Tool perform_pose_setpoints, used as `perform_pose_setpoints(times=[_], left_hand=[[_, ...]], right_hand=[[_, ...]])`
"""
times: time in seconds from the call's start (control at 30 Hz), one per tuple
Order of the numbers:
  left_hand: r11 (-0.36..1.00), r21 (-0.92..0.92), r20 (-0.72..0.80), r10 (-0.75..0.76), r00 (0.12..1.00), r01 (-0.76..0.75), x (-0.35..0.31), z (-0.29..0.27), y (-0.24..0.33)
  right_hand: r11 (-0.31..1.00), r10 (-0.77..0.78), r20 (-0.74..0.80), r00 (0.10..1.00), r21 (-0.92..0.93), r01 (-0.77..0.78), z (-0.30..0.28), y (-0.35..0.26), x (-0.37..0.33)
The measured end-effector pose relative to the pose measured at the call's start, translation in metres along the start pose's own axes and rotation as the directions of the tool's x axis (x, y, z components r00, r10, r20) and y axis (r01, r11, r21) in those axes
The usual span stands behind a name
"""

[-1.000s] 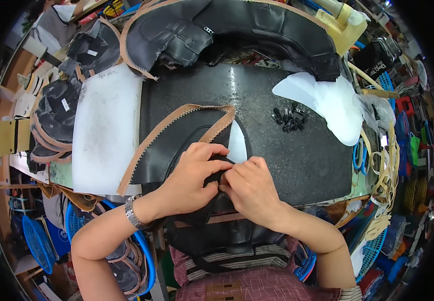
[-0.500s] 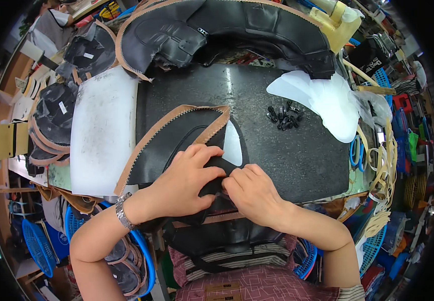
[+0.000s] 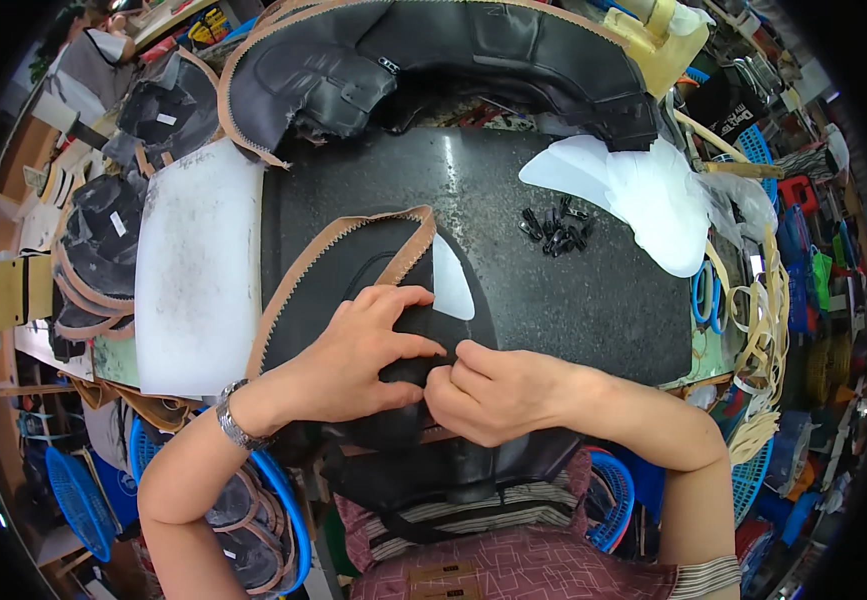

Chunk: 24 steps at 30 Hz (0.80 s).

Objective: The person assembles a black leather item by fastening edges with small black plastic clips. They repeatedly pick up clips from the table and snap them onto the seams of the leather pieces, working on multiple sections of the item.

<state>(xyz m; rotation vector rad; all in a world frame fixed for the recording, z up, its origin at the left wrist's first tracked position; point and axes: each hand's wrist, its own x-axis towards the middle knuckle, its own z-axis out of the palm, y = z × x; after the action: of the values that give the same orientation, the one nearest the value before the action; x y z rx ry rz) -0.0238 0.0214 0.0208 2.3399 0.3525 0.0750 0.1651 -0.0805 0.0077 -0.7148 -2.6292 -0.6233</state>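
A black leather boot upper with a zigzag-edged tan border lies on the dark work board in front of me. A white backing patch shows on it. My left hand, with a metal watch at its wrist, rests on the leather, its fingers spread and thumb apart. Close beside its fingertips, my right hand is closed in a pinch at the lower part of the leather. Whatever its fingers grip is hidden. Small shiny black parts lie piled on the board, right of the upper.
A white slab lies left of the dark board. Stacked black uppers line the back. White sheet pieces and blue-handled scissors are at right. A blue basket stands below. Another person sits at far left.
The right hand has shifted left and down, its fingers curling closer. The leather under my hands lies flatter on its right side. The whole view has drifted slightly.
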Motion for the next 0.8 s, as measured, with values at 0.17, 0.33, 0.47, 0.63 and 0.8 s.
perform_pose_setpoints(times=[0.17, 0.33, 0.47, 0.63, 0.8], left_hand=[[0.98, -0.099, -0.084, -0.18, 0.98, 0.171, 0.012, 0.015, 0.01], [0.98, -0.122, -0.224, -0.18, 0.958, 0.156, 0.015, 0.03, 0.009], [0.979, -0.131, -0.25, -0.187, 0.95, 0.159, 0.017, 0.033, 0.01], [0.975, -0.145, -0.273, -0.205, 0.94, 0.171, 0.016, 0.034, 0.011], [0.975, -0.143, -0.29, -0.207, 0.935, 0.171, 0.016, 0.038, 0.009]], right_hand=[[0.995, 0.074, -0.123, 0.99, -0.065, -0.082, 0.008, 0.019, -0.028], [0.592, 0.802, 0.053, 0.594, 0.05, -0.804, 0.004, 0.075, -0.053], [0.458, 0.775, 0.401, 0.489, 0.177, -0.871, 0.006, 0.092, -0.062], [0.448, 0.751, 0.416, 0.513, 0.251, -0.858, -0.007, 0.092, -0.053], [-0.506, 0.603, 0.737, 0.306, 0.65, -0.567, -0.016, 0.035, -0.034]])
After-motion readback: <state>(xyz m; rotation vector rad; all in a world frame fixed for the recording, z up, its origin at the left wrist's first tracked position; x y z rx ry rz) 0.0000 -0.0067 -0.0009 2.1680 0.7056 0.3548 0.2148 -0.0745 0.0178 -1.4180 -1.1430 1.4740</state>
